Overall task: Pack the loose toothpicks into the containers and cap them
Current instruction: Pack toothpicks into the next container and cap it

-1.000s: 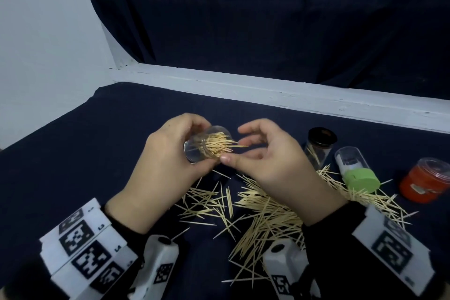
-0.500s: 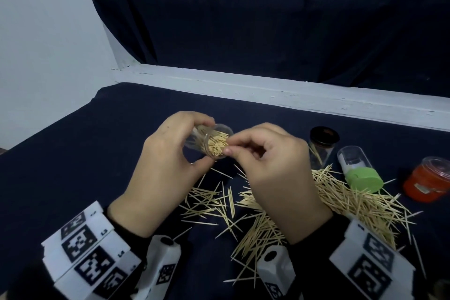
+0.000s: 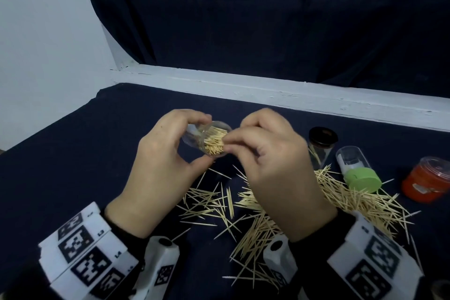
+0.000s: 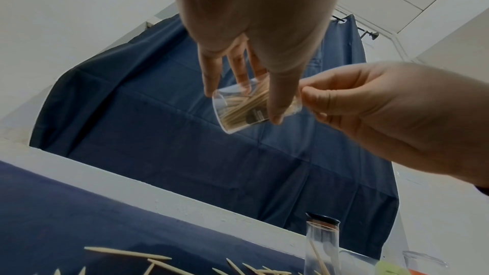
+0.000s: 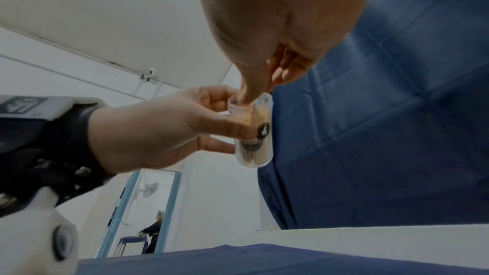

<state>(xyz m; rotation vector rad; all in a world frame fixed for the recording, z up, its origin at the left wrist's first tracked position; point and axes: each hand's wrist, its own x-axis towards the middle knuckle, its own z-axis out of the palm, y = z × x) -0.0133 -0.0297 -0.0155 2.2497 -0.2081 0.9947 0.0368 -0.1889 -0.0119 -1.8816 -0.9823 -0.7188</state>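
Change: a second ago toothpicks stuck out past the mouth of the clear plastic cylindrical container point(image 3: 207, 140); now their tips sit level with or just inside the rim, and the right hand point(image 3: 275, 165) has closed in from a looser pose to the mouth.
Meaning: judged from this, one batch is seated; the container looks well filled and may soon be ready for a cap, though much remains to pack.
Container place: held above the dark blue tablecloth point(image 3: 73, 153), centre of the head view, slightly left, between the two hands.
Container axis: long axis tilted, nearer lying than upright; open mouth points to frame right and toward the camera, closed base toward the upper left.
Packed toothpicks point(image 3: 215, 141): lie along the container's long axis, ends showing at the mouth.
Left hand point(image 3: 160, 170): fingers curled round the container wall, thumb below and fingers on top.
Right hand fingers: thumb and forefinger pressed together at the container's rim, the thumb tip dipping into the mouth in the right wrist view; whether they pinch a toothpick I cannot tell.
Loose pale wooden toothpicks point(image 3: 267, 214): scattered heap on the cloth in the lower centre and right, below the hands.
Other containers: black-lidded clear tube point(image 3: 322, 143) upright at right with a few picks inside; clear tube with a green cap point(image 3: 356, 170) lying beside it; red-orange jar point(image 3: 428, 182) at the far right edge.
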